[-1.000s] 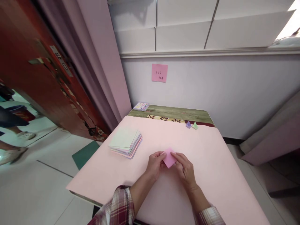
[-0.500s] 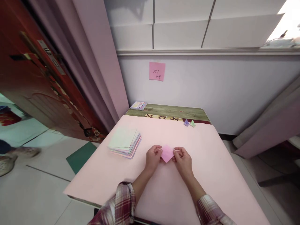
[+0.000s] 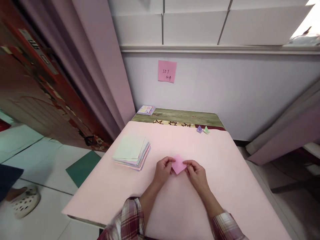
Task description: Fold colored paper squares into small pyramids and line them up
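Observation:
A small pink folded paper (image 3: 178, 164), diamond-shaped, is held just over the pink table cover between my two hands. My left hand (image 3: 163, 170) pinches its left corner between thumb and fingers. On the opposite corner, the thumb and index finger of my right hand (image 3: 197, 172) are closed. The paper's underside and some fingertips behind it are hidden. To the left lies a stack of coloured paper sheets (image 3: 128, 147), pale green on top. Near the far edge stand two little folded paper pieces, one purple (image 3: 199, 129) and one green (image 3: 206, 130).
The pink cover (image 3: 100, 196) spreads over the table. A small pad (image 3: 146, 110) lies at the far left corner. A pink note (image 3: 167, 71) hangs on the wall. At left, a person's foot in a clog (image 3: 26, 201) stands near a green sheet (image 3: 83, 167) on the floor.
My right fingers have shifted a little along the paper's edge; both hands still hold it. The view has tilted slightly. At left, the other person's foot has come further into view.

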Demonstrator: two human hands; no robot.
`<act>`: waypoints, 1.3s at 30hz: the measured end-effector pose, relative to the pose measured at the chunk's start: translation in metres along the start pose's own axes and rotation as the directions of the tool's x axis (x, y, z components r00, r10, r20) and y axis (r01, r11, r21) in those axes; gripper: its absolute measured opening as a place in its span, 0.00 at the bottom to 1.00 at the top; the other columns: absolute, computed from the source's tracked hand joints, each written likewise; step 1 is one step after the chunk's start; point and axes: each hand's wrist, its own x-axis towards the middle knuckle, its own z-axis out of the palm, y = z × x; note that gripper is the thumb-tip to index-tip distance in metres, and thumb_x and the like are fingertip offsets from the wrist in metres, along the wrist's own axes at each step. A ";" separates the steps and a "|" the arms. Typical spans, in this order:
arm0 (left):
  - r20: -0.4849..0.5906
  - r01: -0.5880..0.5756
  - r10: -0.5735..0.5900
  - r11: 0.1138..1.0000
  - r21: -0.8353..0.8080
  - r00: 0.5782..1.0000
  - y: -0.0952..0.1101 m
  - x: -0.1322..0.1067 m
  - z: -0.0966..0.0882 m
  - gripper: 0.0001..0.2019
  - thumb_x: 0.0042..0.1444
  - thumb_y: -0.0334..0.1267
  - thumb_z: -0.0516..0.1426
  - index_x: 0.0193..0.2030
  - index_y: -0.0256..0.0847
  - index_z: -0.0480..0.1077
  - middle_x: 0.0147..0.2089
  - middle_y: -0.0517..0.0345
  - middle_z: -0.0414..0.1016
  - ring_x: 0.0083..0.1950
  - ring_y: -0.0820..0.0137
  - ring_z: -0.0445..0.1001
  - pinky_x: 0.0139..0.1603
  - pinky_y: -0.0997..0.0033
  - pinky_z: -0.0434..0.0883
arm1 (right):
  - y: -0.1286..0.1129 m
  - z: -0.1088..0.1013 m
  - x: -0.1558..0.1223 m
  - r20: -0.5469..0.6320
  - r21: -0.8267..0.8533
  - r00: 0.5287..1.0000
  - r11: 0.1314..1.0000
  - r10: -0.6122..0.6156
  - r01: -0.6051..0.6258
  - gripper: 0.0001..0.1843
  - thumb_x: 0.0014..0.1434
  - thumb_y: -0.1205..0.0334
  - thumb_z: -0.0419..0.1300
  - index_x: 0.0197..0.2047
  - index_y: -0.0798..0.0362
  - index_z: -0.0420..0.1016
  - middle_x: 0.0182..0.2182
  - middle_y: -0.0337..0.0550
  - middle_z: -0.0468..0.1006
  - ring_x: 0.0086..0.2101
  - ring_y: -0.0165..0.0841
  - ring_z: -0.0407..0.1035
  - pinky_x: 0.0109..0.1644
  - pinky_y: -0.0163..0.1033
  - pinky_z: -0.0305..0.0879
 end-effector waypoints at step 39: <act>0.037 -0.028 0.032 0.995 -0.093 0.999 -0.002 0.000 -0.001 0.15 0.55 0.47 0.59 0.36 0.35 0.75 0.23 0.60 0.70 0.21 0.76 0.64 0.23 0.76 0.63 | 0.005 -0.008 -0.002 0.146 0.172 0.988 0.981 0.060 -0.085 0.22 0.50 0.49 0.68 0.44 0.53 0.75 0.25 0.38 0.72 0.26 0.30 0.65 0.31 0.34 0.62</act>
